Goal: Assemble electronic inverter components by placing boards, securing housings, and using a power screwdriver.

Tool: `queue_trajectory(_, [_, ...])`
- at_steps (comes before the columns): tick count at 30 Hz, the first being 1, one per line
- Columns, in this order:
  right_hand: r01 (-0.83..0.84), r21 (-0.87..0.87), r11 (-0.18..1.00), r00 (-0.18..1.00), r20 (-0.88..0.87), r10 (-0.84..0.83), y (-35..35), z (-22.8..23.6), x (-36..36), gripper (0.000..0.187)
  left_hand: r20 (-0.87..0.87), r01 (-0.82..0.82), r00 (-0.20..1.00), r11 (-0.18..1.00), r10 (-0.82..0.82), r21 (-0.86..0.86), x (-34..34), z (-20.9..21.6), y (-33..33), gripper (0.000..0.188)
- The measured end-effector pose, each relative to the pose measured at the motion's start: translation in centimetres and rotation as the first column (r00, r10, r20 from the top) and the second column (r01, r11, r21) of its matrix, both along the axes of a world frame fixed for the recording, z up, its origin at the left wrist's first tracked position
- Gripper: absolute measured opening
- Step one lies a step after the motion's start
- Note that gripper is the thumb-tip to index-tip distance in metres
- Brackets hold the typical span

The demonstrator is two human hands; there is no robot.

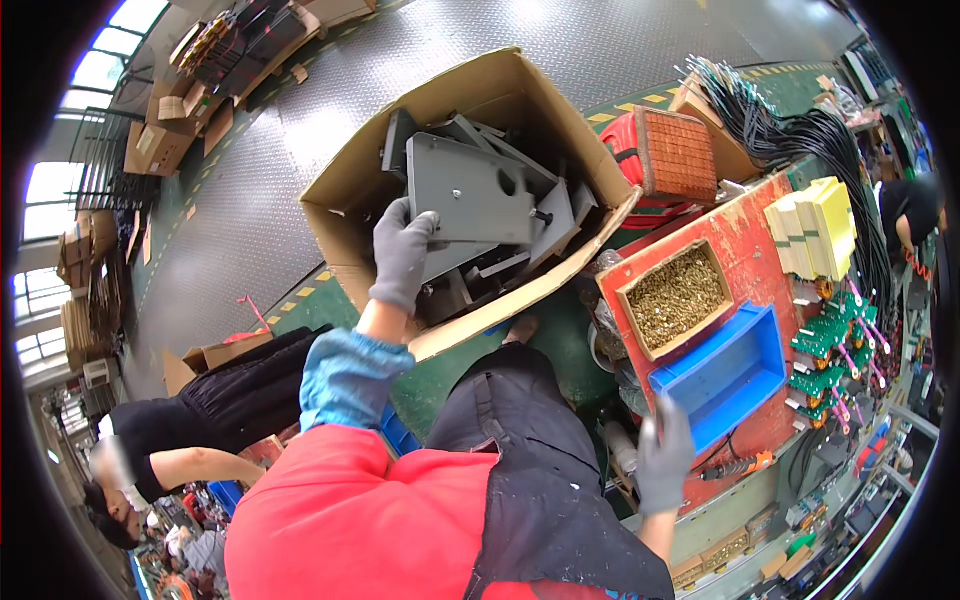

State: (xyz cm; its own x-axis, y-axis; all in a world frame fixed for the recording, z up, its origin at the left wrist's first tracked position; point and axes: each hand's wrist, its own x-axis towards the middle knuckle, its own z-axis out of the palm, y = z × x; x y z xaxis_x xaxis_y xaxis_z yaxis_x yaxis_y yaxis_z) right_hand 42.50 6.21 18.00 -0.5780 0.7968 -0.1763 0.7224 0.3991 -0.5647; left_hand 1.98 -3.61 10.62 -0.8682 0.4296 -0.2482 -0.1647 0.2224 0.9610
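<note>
Gloved in grey, my left hand point(402, 252) grips the lower left edge of a grey metal plate point(470, 185), thumb on its face. The plate has a round hole and a dark bolt-like stud near its right side. It is tilted over a large open cardboard box point(345, 165), where several similar grey metal parts point(455, 295) lie jumbled. My right hand point(664, 462), also gloved and slightly blurred, holds nothing visible, its fingers loosely apart. It is beside the near left edge of a blue plastic bin point(735, 375) on the red worktable point(745, 245).
A small carton of brass-coloured fasteners point(678, 298) stands behind the blue bin. Along the table's right are yellow blocks point(815, 230), green circuit boards point(825, 345) and an orange-and-black tool point(738, 467). Black cables point(810, 140) hang at the back. At left, a co-worker point(190, 440) bends over.
</note>
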Motion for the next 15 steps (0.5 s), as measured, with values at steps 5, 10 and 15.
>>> queue_trajectory(5, [-0.466,0.504,0.728,0.865,0.087,0.494,3.1,-0.3,-16.0,0.064,0.375,0.244,0.887,0.964,-0.267,0.109,3.8,8.2,-0.4,0.029])
queue_trajectory(10, [-0.43,0.533,0.729,0.879,0.061,0.473,5.6,-0.1,-14.8,0.047,0.18,0.482,0.85,0.869,-0.496,0.116,4.7,1.3,0.0,0.041])
queue_trajectory(15, [-0.025,0.558,0.83,1.0,0.008,0.024,6.4,0.0,-3.9,0.044,-0.128,-0.332,0.928,0.618,0.351,-0.712,-5.3,-12.9,-6.2,0.049])
